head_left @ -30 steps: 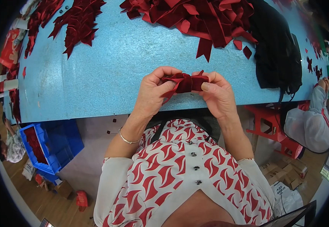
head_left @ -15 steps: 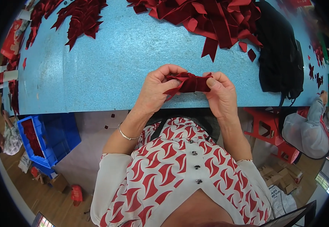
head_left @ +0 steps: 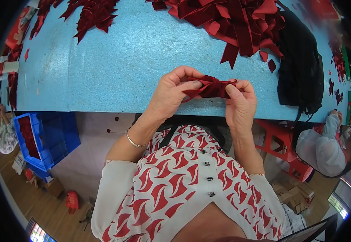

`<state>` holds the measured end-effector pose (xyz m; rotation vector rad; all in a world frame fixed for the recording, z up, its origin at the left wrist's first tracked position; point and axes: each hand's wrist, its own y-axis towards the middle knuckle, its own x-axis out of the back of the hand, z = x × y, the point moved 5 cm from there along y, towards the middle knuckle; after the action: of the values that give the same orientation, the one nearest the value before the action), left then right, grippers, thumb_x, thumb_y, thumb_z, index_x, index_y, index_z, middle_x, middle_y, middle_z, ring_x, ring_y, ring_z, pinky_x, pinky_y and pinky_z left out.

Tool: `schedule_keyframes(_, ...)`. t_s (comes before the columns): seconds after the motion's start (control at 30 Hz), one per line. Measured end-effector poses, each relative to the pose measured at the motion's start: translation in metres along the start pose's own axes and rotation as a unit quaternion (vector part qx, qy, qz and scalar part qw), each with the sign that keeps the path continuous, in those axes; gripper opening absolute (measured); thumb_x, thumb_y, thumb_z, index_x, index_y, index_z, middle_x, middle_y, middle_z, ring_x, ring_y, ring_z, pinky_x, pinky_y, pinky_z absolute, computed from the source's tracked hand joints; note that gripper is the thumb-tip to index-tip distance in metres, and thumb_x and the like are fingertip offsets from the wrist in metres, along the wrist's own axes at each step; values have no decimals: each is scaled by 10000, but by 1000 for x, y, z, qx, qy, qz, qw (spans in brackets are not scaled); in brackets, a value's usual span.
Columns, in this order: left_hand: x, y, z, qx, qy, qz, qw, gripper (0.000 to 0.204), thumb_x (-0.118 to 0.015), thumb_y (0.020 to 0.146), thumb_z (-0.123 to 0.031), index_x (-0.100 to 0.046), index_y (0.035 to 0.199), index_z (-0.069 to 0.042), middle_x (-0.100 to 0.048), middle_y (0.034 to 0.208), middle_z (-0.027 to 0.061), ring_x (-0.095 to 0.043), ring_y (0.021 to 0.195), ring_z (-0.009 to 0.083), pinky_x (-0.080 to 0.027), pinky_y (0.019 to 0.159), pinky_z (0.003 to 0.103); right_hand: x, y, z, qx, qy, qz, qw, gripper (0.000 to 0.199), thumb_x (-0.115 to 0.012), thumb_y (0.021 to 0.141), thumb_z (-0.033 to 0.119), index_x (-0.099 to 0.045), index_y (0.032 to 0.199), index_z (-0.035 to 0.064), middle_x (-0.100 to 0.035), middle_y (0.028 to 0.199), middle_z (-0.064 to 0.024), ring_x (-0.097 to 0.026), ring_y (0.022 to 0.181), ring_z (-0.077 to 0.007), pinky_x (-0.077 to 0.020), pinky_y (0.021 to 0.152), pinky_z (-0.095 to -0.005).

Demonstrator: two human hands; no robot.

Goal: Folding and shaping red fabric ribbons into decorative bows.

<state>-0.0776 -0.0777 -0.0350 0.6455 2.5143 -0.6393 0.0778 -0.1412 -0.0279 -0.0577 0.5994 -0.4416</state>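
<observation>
Between my two hands, above the near part of the blue table (head_left: 102,76), is a dark red velvet bow (head_left: 213,89). My left hand (head_left: 171,90) pinches its left loop between thumb and fingers, and a ribbon tail sticks out below the thumb. On the other side my right hand (head_left: 241,97) grips the right loop, its thumb pressed on the front. The knot shows in the middle, but the back of the bow is hidden. Beyond my hands lies a large heap of red velvet ribbon pieces (head_left: 240,28) with notched and slanted ends.
At the far left lies another pile of red ribbons (head_left: 94,18). A black cloth item (head_left: 300,64) rests right of the heap. A blue crate (head_left: 58,137) holding red pieces stands below the table's left edge. Red stools (head_left: 278,141) and a seated person (head_left: 324,145) are at right.
The bow and both hands have shifted slightly right in the picture, still gripping both loops. The table and its piles appear a little higher, as the view has turned slightly.
</observation>
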Motion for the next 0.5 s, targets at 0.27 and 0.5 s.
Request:
schedule_keyframes(0.27,2,1,-1,9,32,-11,999,151,-563,804,-12,-559,955,-7,-610,883,78,-587,737,127,-496,597,237,-5,0,2,15,-5,-3,1000,157,-584,756,-60,-510,846,46,-549,924,-73,-534,828,-141,-437,819,-284)
schedule_keyframes(0.5,0,2,-3,7,-25,2,1000,123,-544,823,-29,-562,943,-9,-611,856,48,-585,735,101,-480,621,219,-3,3,1,27,16,-20,999,161,-584,758,-60,-517,856,48,-555,921,-71,-534,825,-133,-432,818,-275)
